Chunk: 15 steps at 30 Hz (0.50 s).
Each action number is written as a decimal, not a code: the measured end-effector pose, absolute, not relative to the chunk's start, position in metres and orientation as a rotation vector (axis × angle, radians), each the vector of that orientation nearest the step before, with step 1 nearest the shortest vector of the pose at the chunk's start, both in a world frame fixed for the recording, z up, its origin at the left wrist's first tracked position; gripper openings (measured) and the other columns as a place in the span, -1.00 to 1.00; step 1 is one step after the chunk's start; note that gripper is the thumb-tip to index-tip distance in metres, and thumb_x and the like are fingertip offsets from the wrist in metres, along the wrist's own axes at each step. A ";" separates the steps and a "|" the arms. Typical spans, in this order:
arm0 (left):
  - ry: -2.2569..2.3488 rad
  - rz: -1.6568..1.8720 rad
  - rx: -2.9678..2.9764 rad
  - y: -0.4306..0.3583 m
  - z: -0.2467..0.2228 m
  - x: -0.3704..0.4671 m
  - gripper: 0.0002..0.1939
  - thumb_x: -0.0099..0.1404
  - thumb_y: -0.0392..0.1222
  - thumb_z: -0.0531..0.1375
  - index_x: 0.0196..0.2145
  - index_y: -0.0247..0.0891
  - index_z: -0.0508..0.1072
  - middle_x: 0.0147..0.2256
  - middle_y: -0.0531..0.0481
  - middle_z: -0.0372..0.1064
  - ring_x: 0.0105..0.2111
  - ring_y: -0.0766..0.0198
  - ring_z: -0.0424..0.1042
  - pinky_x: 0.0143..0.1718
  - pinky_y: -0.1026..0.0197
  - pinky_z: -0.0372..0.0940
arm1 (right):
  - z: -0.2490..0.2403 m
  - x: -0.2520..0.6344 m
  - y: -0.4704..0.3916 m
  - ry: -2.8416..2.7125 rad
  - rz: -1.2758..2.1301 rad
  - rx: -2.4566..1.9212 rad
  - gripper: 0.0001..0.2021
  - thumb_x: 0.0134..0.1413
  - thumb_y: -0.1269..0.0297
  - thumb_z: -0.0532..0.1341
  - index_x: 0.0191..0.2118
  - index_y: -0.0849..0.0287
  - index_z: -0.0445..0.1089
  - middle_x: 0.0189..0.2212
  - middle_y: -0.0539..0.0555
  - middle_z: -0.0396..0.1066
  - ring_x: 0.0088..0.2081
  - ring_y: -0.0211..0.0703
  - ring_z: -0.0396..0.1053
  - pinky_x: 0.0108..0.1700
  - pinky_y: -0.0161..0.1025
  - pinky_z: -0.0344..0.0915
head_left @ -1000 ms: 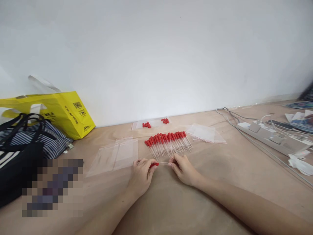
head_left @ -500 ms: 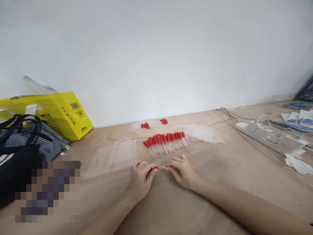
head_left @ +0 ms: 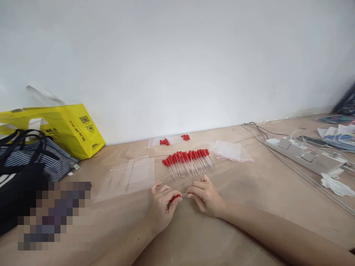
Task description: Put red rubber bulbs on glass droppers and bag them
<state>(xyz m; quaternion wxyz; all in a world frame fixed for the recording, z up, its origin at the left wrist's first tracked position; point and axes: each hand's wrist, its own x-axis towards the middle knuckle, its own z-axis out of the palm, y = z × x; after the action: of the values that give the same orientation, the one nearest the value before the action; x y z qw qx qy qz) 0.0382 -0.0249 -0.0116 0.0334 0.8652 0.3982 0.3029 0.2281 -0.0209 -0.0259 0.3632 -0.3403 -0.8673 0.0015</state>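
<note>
My left hand [head_left: 163, 205] pinches the red rubber bulb [head_left: 175, 198] of a dropper between thumb and fingers. From that bulb a thin clear tube [head_left: 184, 194] runs to the right, and my right hand [head_left: 205, 195] grips its far end. Just beyond both hands lies a row of several clear droppers with red bulbs [head_left: 190, 157], bulbs toward the wall. Behind the row, two small groups of loose red bulbs [head_left: 165, 142] rest on a clear bag, with thin clear pieces between them.
Clear plastic bags [head_left: 130, 175] lie left of the row, others [head_left: 231, 150] to its right. A yellow bag [head_left: 80, 129] and striped bag [head_left: 59, 159] stand left. A power strip [head_left: 305, 157] with cables, tissue [head_left: 337, 184] and papers [head_left: 340, 135] are at right.
The held dropper has tilted, its bulb end now lower and nearer me. My left fingers have shifted slightly on the bulb, and both hands have moved a little.
</note>
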 end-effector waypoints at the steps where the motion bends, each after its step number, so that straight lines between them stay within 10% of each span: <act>1: 1.221 0.946 2.667 -0.025 -0.012 0.038 -0.83 0.23 -0.21 0.02 -0.45 -0.20 0.38 -0.56 0.10 0.38 -0.45 0.30 0.31 -0.10 0.04 -0.06 | -0.027 0.227 -0.021 -2.228 0.000 -0.863 -0.78 0.14 0.37 -0.06 -0.38 0.20 0.30 -0.51 0.00 0.34 -0.50 -0.31 0.13 -0.35 -0.25 -0.10; 15: 1.168 1.065 2.731 -0.023 -0.008 0.039 -0.81 0.24 -0.21 0.01 -0.46 -0.19 0.38 -0.56 0.14 0.39 -0.47 0.34 0.32 -0.08 0.06 -0.13 | -0.027 0.220 -0.014 -2.243 0.073 -0.842 -0.77 0.14 0.37 -0.06 -0.38 0.21 0.31 -0.53 0.00 0.35 -0.50 -0.31 0.18 -0.36 -0.27 -0.09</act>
<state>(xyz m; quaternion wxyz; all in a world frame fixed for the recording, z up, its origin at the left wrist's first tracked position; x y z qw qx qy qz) 0.0394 -0.0232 -0.0076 -0.0069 0.8655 0.3702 0.3374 0.2204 -0.0145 -0.0272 0.3639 -0.3273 -0.8715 0.0285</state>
